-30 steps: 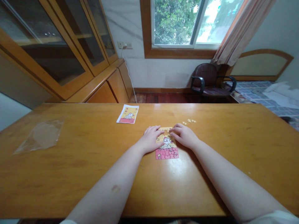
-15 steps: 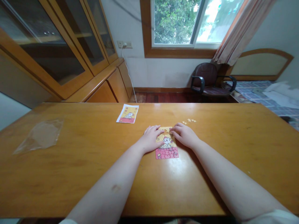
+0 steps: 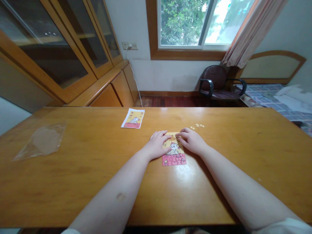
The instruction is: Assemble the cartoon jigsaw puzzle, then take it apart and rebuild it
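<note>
A small jigsaw puzzle [image 3: 174, 157] lies assembled on the wooden table [image 3: 80, 182], with a cartoon figure on yellow above a pink band. Its top edge looks uneven, with a few loose-looking pieces. My left hand [image 3: 157, 144] rests over the puzzle's left edge and hides part of it. My right hand [image 3: 191, 141] has its fingertips at the puzzle's top right corner. I cannot tell whether they pinch a piece. Several loose jigsaw pieces [image 3: 198, 125] lie just beyond my right hand.
A printed picture card [image 3: 133, 118] with a similar cartoon lies near the table's far edge. A clear plastic bag [image 3: 40, 141] lies flat on the left. Behind the table are a wooden cabinet [image 3: 60, 55] and a dark chair [image 3: 218, 84].
My right fingertips have shifted slightly left over the puzzle's top edge. My left hand and the loose pieces stay in place.
</note>
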Available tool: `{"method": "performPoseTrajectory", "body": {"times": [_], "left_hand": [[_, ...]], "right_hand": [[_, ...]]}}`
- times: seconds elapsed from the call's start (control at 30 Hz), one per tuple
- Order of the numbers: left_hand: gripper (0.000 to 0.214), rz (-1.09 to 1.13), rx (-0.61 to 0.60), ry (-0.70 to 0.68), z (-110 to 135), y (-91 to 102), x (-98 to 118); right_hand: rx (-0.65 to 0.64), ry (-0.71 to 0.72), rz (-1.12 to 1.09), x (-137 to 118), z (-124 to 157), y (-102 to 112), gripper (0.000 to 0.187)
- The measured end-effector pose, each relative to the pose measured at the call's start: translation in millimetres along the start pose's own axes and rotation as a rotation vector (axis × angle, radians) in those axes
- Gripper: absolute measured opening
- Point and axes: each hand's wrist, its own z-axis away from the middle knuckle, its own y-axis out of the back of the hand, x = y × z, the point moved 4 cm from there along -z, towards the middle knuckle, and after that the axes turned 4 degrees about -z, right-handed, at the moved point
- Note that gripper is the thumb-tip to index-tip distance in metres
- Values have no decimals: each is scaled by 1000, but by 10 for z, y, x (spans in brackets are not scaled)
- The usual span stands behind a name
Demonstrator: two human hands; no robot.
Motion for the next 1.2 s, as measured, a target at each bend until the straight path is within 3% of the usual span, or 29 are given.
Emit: {"method": "performPoseTrajectory", "body": {"times": [0.7, 0.8, 0.93, 1.07, 1.2], "left_hand": [[55, -20, -12, -12, -11, -17, -1], [56, -10, -13, 0, -5, 15, 17], [57, 24, -17, 32, 4, 63, 42], [56, 28, -11, 36, 5, 80, 54], [57, 29, -13, 40, 6, 69, 46]], "right_hand": [[-48, 43, 90, -98, -3, -28, 30], [33, -58, 160, 25, -15, 61, 32], [176, -356, 321, 378, 21, 247, 29], [132, -400, 306, 554, 40, 284, 25], [72, -335, 220, 509, 17, 232, 20]]}}
